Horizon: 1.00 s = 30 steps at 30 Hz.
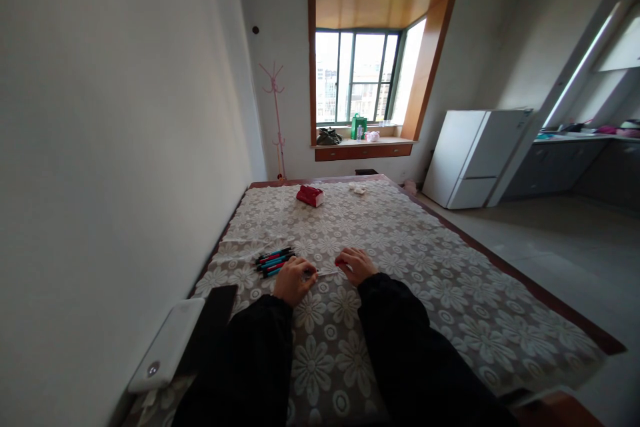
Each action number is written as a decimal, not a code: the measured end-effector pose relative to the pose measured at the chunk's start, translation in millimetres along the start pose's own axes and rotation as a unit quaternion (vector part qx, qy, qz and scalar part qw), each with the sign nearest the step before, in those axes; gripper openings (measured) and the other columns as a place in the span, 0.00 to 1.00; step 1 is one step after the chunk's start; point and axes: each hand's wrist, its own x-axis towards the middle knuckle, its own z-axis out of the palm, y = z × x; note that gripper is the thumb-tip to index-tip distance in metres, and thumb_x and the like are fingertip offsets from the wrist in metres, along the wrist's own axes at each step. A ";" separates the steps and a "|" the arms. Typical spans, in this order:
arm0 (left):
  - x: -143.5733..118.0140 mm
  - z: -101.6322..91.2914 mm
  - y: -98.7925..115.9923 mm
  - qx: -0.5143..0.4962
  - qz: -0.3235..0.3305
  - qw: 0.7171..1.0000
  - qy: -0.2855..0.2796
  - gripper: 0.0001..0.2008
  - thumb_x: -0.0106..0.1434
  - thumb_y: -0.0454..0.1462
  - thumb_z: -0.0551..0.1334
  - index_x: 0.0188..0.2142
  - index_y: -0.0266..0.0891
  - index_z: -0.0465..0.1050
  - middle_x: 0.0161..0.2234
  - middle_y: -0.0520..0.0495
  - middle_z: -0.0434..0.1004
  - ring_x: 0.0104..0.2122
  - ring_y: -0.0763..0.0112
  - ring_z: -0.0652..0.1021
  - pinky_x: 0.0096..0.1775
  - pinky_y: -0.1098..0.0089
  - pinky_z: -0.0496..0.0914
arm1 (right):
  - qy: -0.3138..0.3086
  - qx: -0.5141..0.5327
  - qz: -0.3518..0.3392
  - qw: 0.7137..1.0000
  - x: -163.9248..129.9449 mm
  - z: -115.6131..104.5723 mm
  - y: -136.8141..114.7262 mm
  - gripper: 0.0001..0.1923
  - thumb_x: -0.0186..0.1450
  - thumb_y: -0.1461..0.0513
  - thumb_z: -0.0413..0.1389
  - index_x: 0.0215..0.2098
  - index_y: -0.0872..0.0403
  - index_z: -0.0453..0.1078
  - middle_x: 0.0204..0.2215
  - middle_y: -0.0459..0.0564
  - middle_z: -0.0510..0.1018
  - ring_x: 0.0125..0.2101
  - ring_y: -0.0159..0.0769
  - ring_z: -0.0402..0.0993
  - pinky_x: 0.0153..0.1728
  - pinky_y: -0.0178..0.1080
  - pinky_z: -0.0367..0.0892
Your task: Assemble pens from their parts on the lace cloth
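Left hand (294, 280) and right hand (356, 264) pinch opposite ends of a thin pen (325, 273), right fingers closed on its red cap (341, 262). It lies mid-table on the floral tablecloth (425, 280), nearer the left edge. Pen bundle (274, 260) just beyond left hand; red box (310, 195) near far edge.

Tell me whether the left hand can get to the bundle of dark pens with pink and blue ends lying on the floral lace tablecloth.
Probably yes. The left hand lies right beside the bundle of dark pens with pink and blue ends, just nearer the camera, and only bare floral lace tablecloth shows between them. It seems to pinch a thin pen-like thing already.
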 end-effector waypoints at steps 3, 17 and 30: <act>0.3 0.1 1.3 -0.003 0.000 1.000 -0.004 0.05 0.60 0.41 0.61 0.32 0.44 0.75 0.35 0.49 0.76 0.39 0.64 0.72 0.43 0.65 0.66 | 0.002 0.070 -0.042 0.997 1.3 4.4 -11.2 0.07 0.66 0.63 0.51 0.37 0.52 0.72 0.34 0.50 0.74 0.35 0.34 0.70 0.38 0.36 0.64; 0.2 -2.3 5.2 -0.002 0.009 1.000 -0.027 0.06 0.61 0.40 0.59 0.33 0.42 0.74 0.36 0.48 0.75 0.40 0.65 0.72 0.43 0.65 0.65 | 0.018 0.101 -0.076 0.992 3.0 11.9 -16.6 0.09 0.67 0.60 0.51 0.38 0.52 0.72 0.33 0.50 0.74 0.36 0.35 0.70 0.40 0.37 0.65; 0.2 3.7 -0.3 -0.054 0.019 0.998 -0.009 0.08 0.61 0.43 0.61 0.34 0.43 0.75 0.34 0.49 0.76 0.39 0.67 0.72 0.42 0.68 0.66 | -0.009 0.215 -0.002 0.976 1.8 26.5 -28.2 0.05 0.62 0.60 0.56 0.35 0.54 0.69 0.29 0.46 0.73 0.30 0.32 0.69 0.32 0.35 0.66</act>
